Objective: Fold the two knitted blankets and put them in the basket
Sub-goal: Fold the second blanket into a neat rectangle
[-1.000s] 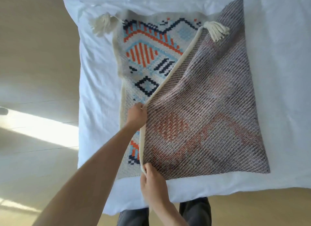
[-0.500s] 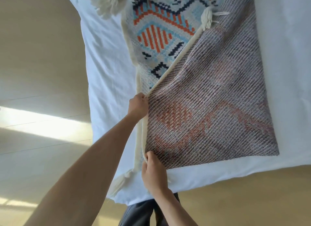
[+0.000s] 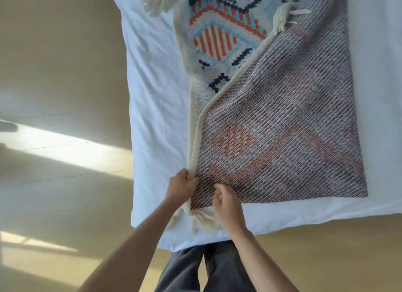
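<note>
Hands on blanket corner (tassel beside)

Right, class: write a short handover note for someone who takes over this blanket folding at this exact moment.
Left hand: grips the blanket's cream edge at the near-left corner.
Right hand: curled fingers on the blanket beside it; unclear whether it pinches fabric.
Blanket: on the white bed, one half folded over with the reverse side up. Its edge runs diagonally, so the patterned face shows at the far left.
Done: first fold begun, near corners meet by the tassel.
Left: line up the far corners, finish folding, fold the second blanket, put both in the basket; neither is in view.
</note>
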Action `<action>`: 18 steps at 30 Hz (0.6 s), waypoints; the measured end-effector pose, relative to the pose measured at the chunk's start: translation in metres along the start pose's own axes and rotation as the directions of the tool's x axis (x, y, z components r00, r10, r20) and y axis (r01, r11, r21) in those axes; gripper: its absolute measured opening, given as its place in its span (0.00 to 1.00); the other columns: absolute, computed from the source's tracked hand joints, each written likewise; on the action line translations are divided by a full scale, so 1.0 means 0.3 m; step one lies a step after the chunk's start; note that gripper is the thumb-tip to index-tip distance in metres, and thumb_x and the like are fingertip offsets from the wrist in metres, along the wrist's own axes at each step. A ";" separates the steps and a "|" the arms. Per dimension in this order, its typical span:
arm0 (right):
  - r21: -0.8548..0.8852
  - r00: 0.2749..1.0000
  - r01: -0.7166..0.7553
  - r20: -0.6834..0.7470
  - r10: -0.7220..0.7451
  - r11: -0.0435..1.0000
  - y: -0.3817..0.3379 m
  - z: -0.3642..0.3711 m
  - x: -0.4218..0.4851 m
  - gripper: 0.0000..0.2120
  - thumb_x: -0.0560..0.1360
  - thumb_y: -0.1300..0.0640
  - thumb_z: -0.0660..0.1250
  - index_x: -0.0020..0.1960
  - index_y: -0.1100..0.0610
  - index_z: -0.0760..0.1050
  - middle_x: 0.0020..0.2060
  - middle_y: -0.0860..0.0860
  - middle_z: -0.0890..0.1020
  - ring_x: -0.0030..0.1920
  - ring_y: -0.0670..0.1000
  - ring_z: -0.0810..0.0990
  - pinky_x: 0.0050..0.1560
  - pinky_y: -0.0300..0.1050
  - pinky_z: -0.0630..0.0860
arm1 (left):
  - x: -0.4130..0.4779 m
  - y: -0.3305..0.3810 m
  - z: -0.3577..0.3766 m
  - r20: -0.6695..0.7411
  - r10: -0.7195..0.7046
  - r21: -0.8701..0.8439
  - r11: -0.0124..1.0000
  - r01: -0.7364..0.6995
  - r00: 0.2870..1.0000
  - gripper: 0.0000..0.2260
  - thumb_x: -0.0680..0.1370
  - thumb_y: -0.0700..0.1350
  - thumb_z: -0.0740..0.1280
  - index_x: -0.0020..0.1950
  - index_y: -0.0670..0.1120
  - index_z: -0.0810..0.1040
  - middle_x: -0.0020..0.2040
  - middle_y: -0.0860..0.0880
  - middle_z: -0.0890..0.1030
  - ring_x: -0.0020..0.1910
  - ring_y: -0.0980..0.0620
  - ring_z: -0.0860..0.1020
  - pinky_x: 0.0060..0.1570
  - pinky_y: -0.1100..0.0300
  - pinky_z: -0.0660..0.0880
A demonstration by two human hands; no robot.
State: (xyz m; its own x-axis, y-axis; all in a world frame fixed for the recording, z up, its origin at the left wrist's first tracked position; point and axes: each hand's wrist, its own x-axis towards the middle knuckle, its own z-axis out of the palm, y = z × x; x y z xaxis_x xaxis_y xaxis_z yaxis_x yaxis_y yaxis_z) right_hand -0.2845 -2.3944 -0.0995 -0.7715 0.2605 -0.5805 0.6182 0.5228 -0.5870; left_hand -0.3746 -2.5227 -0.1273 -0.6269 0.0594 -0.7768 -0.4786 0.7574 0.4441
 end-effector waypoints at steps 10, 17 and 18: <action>-0.047 0.997 0.073 0.044 -0.071 0.996 0.029 -0.036 0.002 0.13 0.78 0.62 0.59 0.62 0.59 0.73 0.54 0.50 0.76 0.55 0.48 0.74 0.55 0.42 0.73 | -0.116 -0.122 0.030 0.129 -0.012 0.372 0.928 -0.037 0.992 0.06 0.70 0.38 0.60 0.46 0.44 0.69 0.47 0.44 0.77 0.47 0.43 0.76 0.40 0.52 0.74; -0.093 0.990 0.086 0.117 -0.075 0.992 0.035 -0.101 -0.072 0.12 0.77 0.62 0.58 0.59 0.58 0.73 0.53 0.49 0.75 0.53 0.48 0.74 0.49 0.38 0.69 | -0.223 -0.138 -0.020 0.042 -0.058 0.590 0.807 0.022 0.997 0.12 0.75 0.43 0.62 0.58 0.43 0.70 0.56 0.44 0.71 0.58 0.43 0.69 0.52 0.52 0.70; -0.102 0.989 0.092 0.121 -0.079 0.991 0.032 -0.109 -0.087 0.12 0.77 0.62 0.58 0.58 0.58 0.73 0.53 0.49 0.75 0.54 0.49 0.74 0.49 0.38 0.70 | -0.245 -0.145 -0.029 0.030 -0.064 0.582 0.813 0.034 0.998 0.13 0.76 0.45 0.62 0.59 0.43 0.70 0.57 0.44 0.70 0.59 0.43 0.68 0.54 0.51 0.70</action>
State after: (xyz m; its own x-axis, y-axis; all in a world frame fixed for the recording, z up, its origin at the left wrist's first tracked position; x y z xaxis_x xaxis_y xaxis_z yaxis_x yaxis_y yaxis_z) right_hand -0.2632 -2.3697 -0.0716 -0.7942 0.1181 -0.5960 0.5262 0.6243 -0.5774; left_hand -0.3131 -2.5656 -0.0856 -0.5765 0.0305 -0.8165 -0.0529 0.9958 0.0746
